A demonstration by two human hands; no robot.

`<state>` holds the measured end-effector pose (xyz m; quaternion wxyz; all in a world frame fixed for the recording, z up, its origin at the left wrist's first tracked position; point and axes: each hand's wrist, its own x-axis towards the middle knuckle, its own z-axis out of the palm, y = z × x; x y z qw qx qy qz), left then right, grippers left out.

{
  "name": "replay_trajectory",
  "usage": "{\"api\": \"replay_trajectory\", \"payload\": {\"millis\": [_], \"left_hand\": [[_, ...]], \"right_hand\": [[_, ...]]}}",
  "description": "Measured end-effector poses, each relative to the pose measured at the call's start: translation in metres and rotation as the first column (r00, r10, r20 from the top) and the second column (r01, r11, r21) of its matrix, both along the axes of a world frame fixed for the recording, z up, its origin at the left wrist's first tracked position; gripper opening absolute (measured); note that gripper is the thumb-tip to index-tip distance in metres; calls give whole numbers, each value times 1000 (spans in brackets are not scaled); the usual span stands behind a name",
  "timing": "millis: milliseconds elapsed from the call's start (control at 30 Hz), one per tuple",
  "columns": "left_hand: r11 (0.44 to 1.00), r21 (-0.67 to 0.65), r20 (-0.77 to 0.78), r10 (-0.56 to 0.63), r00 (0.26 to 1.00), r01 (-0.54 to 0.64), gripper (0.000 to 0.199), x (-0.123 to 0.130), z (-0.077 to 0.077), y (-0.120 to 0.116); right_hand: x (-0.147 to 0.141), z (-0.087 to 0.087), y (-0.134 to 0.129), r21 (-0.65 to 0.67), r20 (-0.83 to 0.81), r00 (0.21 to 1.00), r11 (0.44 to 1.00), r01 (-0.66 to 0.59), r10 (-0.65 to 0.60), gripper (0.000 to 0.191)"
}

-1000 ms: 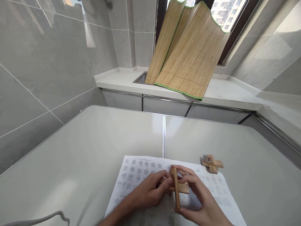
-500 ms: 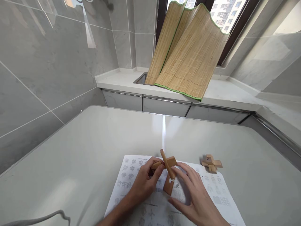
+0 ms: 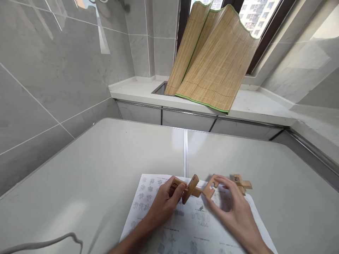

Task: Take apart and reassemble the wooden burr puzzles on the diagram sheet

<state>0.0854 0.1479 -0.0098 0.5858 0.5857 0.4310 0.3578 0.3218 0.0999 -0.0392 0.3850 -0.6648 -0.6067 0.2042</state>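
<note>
My left hand (image 3: 167, 201) is closed on a wooden puzzle assembly (image 3: 191, 188) made of crossed flat pieces, held above the paper. A dark mark shows on the upright piece and another on the piece beside my thumb. Between the thumb and fingers of my right hand (image 3: 233, 204) is a flat notched wooden puzzle piece (image 3: 210, 187), tilted, with a cut-out facing right. Its lower left edge comes close to the assembly; whether they touch I cannot tell. Behind my right hand sits another crossed wooden assembly (image 3: 242, 182) marked "2", partly covered by the fingers.
A printed paper sheet (image 3: 148, 206) with small puzzle diagrams lies under my hands on the pale table (image 3: 106, 165). A grey cable (image 3: 53, 243) runs along the near left. Beyond the table, a bamboo mat (image 3: 212, 63) leans over a counter (image 3: 254, 106) by the window.
My right hand has picked up the notched piece that stood near the assembly and moved it right and up. The assembly in my left hand has turned.
</note>
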Motion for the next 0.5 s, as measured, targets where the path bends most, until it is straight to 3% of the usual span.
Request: {"api": "replay_trajectory", "payload": {"millis": [67, 200, 333, 500], "left_hand": [[999, 3, 19, -37, 999, 37, 43, 0, 0, -1], [984, 54, -1, -167, 986, 167, 42, 0, 0, -3], [957, 129, -72, -251, 965, 258, 39, -2, 0, -3], [946, 133, -84, -288, 954, 297, 35, -3, -1, -3]], "right_hand": [[9, 3, 0, -13, -159, 987, 1000, 7, -9, 57], [12, 4, -6, 99, -430, 882, 981, -167, 193, 54], [1, 3, -14, 143, -435, 841, 947, -287, 321, 59], [-1, 7, -14, 78, -440, 848, 954, -290, 294, 56]]}}
